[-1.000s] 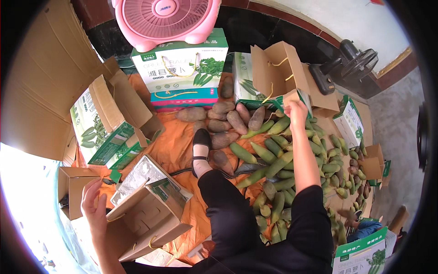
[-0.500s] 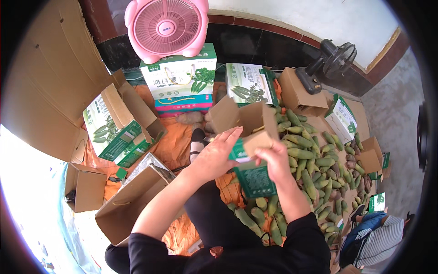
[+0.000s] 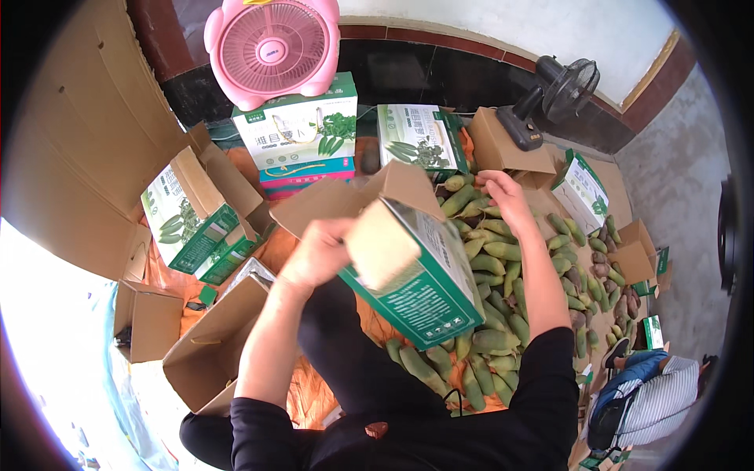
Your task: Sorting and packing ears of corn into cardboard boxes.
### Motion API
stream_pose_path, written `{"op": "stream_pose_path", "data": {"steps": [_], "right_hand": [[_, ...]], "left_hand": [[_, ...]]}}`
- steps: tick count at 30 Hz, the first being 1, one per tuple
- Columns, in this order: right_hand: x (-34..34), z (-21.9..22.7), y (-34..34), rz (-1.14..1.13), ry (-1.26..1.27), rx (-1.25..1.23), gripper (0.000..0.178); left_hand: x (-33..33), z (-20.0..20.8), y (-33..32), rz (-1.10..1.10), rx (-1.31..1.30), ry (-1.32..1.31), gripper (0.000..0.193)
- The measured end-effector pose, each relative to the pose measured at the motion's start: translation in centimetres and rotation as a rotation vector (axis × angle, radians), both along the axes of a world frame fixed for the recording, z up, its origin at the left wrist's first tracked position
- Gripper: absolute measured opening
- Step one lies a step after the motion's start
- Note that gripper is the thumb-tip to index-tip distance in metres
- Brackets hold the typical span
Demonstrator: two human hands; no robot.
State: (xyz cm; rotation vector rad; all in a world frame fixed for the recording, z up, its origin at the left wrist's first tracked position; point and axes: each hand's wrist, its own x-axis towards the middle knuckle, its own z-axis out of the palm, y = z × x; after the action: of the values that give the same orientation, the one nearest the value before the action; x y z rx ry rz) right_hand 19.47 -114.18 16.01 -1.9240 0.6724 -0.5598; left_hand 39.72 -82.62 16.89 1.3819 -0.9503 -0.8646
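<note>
A green and white cardboard carton (image 3: 424, 290) tilts in front of me above my legs, its brown top flaps spread. My left hand (image 3: 318, 255) grips its left side by a flap, slightly smeared by motion. Over the pile of green radishes (image 3: 503, 250), just right of the carton, my right hand (image 3: 506, 200) is open with its fingers apart and nothing in them. The carton's inside is mostly hidden by its flaps.
Behind stand a pink fan (image 3: 272, 51) on a white-green box (image 3: 294, 129), another printed carton (image 3: 416, 141) and a black fan (image 3: 542, 102). Open cartons (image 3: 188, 212) lie at the left, near a large cardboard sheet (image 3: 71, 141). A person in stripes (image 3: 656, 400) is at the lower right.
The carton has turned and tipped, showing its printed side and spread flaps. My right hand has let go of it and moved right and away over the radishes; my left has shifted left.
</note>
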Motion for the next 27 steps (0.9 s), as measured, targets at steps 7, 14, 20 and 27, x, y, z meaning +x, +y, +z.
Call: {"op": "stream_pose_path", "data": {"steps": [7,14,20,27], "right_hand": [[5.3,0.8,-2.5,0.058,0.058,-0.102,0.043],[1.9,2.7,-5.3,0.188,0.189,0.243,0.057],[-5.6,-3.5,-3.4,0.365,0.091,0.761,0.041],[-13.7,-6.4,-1.6,0.038,-0.149,0.753,0.017]], "left_hand": [[7.3,0.9,1.6,0.472,-0.433,0.178,0.074],[10.7,-1.1,1.1,0.433,-0.395,0.340,0.045],[11.1,-3.3,-0.9,0.542,-0.333,0.202,0.034],[7.0,-3.2,-2.1,0.345,-0.012,0.038,0.035]]}}
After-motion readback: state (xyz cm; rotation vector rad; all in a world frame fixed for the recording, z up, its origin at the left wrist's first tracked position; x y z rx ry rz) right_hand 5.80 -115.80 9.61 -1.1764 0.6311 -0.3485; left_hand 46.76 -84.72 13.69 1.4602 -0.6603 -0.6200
